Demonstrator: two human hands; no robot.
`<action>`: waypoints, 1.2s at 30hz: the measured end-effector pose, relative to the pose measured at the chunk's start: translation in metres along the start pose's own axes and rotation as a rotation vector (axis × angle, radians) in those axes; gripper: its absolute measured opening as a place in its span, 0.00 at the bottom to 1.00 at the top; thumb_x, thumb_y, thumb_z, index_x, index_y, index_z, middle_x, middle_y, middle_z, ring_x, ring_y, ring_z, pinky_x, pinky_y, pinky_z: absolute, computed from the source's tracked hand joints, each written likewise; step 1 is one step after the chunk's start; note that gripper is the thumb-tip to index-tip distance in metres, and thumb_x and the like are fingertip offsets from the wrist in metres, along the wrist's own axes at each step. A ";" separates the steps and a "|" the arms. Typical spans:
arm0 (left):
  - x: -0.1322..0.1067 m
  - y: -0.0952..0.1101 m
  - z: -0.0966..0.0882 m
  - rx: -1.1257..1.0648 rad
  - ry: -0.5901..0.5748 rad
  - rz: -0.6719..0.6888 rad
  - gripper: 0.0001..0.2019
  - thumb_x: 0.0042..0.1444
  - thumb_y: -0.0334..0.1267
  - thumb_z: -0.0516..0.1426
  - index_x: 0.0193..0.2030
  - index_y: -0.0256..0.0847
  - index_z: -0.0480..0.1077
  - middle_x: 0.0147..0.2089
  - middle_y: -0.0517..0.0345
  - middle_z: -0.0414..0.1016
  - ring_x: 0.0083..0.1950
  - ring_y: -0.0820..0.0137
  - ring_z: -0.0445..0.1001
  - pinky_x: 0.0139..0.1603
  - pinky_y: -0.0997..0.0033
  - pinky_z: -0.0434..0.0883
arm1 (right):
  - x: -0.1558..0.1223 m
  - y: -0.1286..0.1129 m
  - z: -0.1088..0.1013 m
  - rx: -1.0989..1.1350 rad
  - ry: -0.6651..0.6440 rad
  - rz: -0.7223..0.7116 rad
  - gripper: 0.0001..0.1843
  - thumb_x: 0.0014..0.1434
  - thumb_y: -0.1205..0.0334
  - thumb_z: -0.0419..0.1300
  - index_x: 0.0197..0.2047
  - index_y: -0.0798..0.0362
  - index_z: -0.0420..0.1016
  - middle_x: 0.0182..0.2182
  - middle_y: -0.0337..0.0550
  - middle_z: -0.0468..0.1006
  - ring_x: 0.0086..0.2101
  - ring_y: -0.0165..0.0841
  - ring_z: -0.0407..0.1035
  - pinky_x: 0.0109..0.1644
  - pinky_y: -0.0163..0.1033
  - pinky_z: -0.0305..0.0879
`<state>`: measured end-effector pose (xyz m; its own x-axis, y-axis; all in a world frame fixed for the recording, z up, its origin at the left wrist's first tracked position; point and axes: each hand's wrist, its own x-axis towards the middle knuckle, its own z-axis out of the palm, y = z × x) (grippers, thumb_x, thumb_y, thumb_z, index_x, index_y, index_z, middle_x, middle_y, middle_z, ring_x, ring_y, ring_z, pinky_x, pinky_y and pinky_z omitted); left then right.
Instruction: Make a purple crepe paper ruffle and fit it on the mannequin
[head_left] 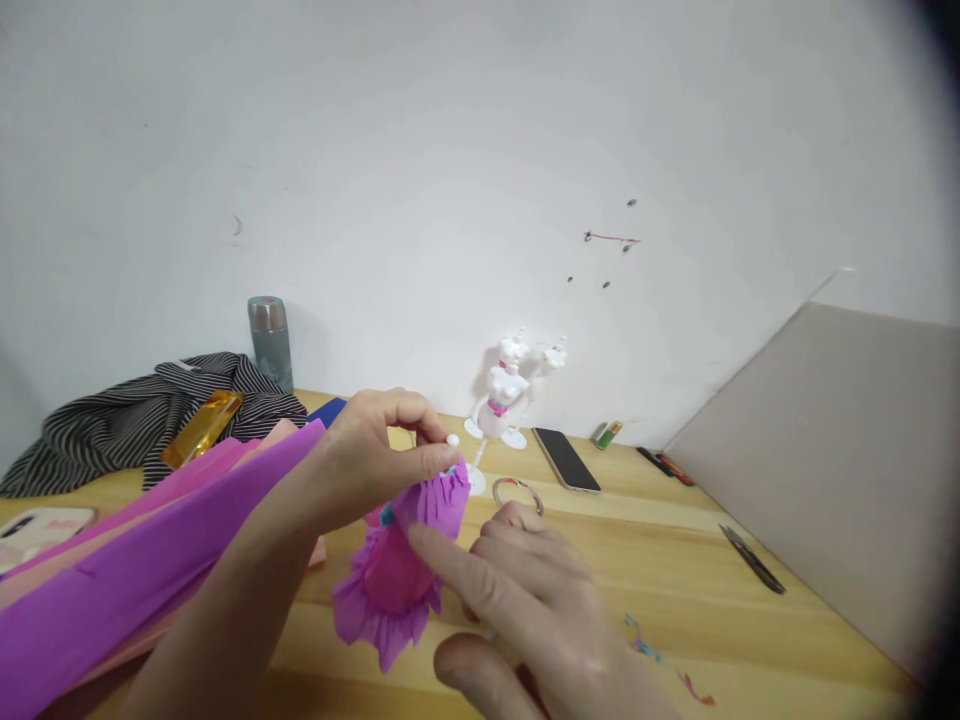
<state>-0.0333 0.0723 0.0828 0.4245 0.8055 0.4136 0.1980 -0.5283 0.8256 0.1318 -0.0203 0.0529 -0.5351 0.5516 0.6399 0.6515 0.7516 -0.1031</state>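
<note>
A small white dress form wears a purple and pink crepe-paper dress with a ruffled hem and a bit of teal at the waist. It is tilted, and its white knob tip sticks up past my left hand. The left thumb and fingers pinch the form near this top end. My right hand has its index finger stretched out against the purple paper. The thumb stands apart below, the other fingers are bent, and the right hand grips nothing that I can see.
More white dress forms stand by the wall. A phone, wire ring, green spool and thread snips lie on the right. Purple paper, striped cloth, amber tape and a flask are left.
</note>
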 end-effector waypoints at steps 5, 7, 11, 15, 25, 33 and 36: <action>0.001 0.001 0.001 0.024 0.002 0.002 0.07 0.49 0.36 0.60 0.24 0.37 0.72 0.29 0.57 0.76 0.33 0.71 0.71 0.38 0.70 0.67 | 0.002 -0.001 0.005 0.032 0.014 -0.073 0.15 0.69 0.59 0.51 0.47 0.57 0.75 0.27 0.42 0.80 0.27 0.33 0.71 0.35 0.42 0.64; 0.001 0.000 0.001 0.027 0.003 0.008 0.06 0.48 0.36 0.60 0.24 0.37 0.72 0.29 0.57 0.76 0.33 0.71 0.71 0.38 0.70 0.67 | 0.002 0.001 0.004 0.096 0.031 -0.177 0.13 0.69 0.60 0.51 0.43 0.56 0.76 0.25 0.40 0.79 0.26 0.31 0.70 0.35 0.40 0.63; 0.002 -0.002 0.000 0.008 -0.012 0.013 0.06 0.48 0.35 0.60 0.25 0.37 0.73 0.30 0.57 0.76 0.34 0.71 0.72 0.38 0.70 0.67 | -0.002 0.008 -0.003 0.149 0.129 -0.116 0.09 0.66 0.69 0.54 0.41 0.56 0.75 0.22 0.38 0.74 0.24 0.30 0.65 0.32 0.40 0.60; 0.001 -0.003 0.000 0.018 -0.009 0.034 0.06 0.49 0.36 0.60 0.25 0.37 0.73 0.30 0.56 0.76 0.34 0.70 0.72 0.39 0.69 0.67 | -0.002 0.015 0.003 0.055 0.318 -0.033 0.12 0.59 0.75 0.58 0.47 0.58 0.74 0.28 0.45 0.76 0.28 0.34 0.65 0.32 0.42 0.58; 0.001 -0.003 0.001 0.072 0.044 0.028 0.06 0.48 0.37 0.59 0.25 0.37 0.72 0.30 0.56 0.76 0.33 0.70 0.72 0.38 0.68 0.66 | -0.007 0.021 0.020 0.115 0.422 -0.065 0.17 0.56 0.81 0.58 0.46 0.58 0.74 0.29 0.46 0.76 0.29 0.34 0.67 0.32 0.43 0.61; 0.001 -0.002 0.001 0.047 0.019 0.019 0.06 0.49 0.36 0.60 0.27 0.37 0.74 0.30 0.57 0.76 0.34 0.71 0.72 0.38 0.70 0.67 | 0.004 0.034 0.019 0.169 0.479 0.048 0.19 0.57 0.80 0.56 0.48 0.54 0.77 0.30 0.44 0.73 0.29 0.32 0.67 0.31 0.39 0.64; 0.000 -0.002 0.001 0.059 0.021 0.024 0.05 0.49 0.36 0.59 0.26 0.37 0.74 0.30 0.57 0.76 0.34 0.71 0.72 0.39 0.70 0.67 | 0.008 0.032 0.021 0.198 0.451 0.074 0.16 0.58 0.78 0.56 0.46 0.55 0.78 0.29 0.44 0.74 0.29 0.32 0.68 0.31 0.39 0.65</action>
<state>-0.0329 0.0731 0.0807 0.4113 0.7975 0.4414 0.2398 -0.5619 0.7917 0.1376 0.0158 0.0385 -0.1775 0.4273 0.8865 0.5410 0.7949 -0.2749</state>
